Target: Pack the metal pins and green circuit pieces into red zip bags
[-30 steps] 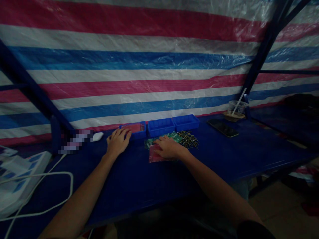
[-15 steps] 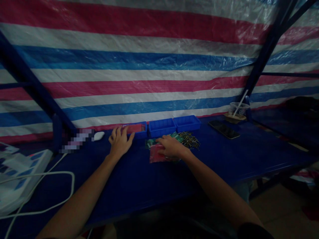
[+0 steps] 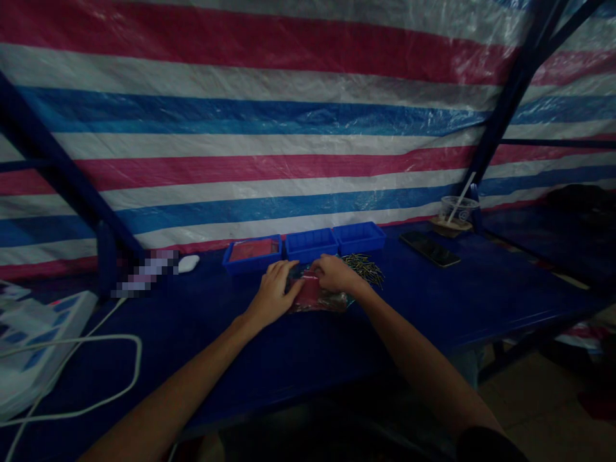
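Note:
Both hands meet on a red plastic bag point(image 3: 315, 296) lying on the dark blue table point(image 3: 269, 346). My left hand point(image 3: 273, 294) grips the bag's left edge and my right hand point(image 3: 337, 274) pinches its top right part. Just right of the bag lies a heap of small dark metal pins point(image 3: 364, 267). Three blue trays stand in a row behind the hands: the left tray point(image 3: 252, 254) holds red material, the middle tray point(image 3: 311, 245) and right tray point(image 3: 359, 237) look empty. The light is dim.
A black phone point(image 3: 430, 248) lies at the right, with a clear plastic cup and straw point(image 3: 457, 210) behind it. A white power strip point(image 3: 33, 346) and white cable point(image 3: 96, 359) sit at the left, a small white object point(image 3: 188, 263) near the trays. A striped tarpaulin hangs behind.
My left hand left the left blue tray and moved right onto the red bag. My right hand shifted up along the bag, which now looks bunched between the hands.

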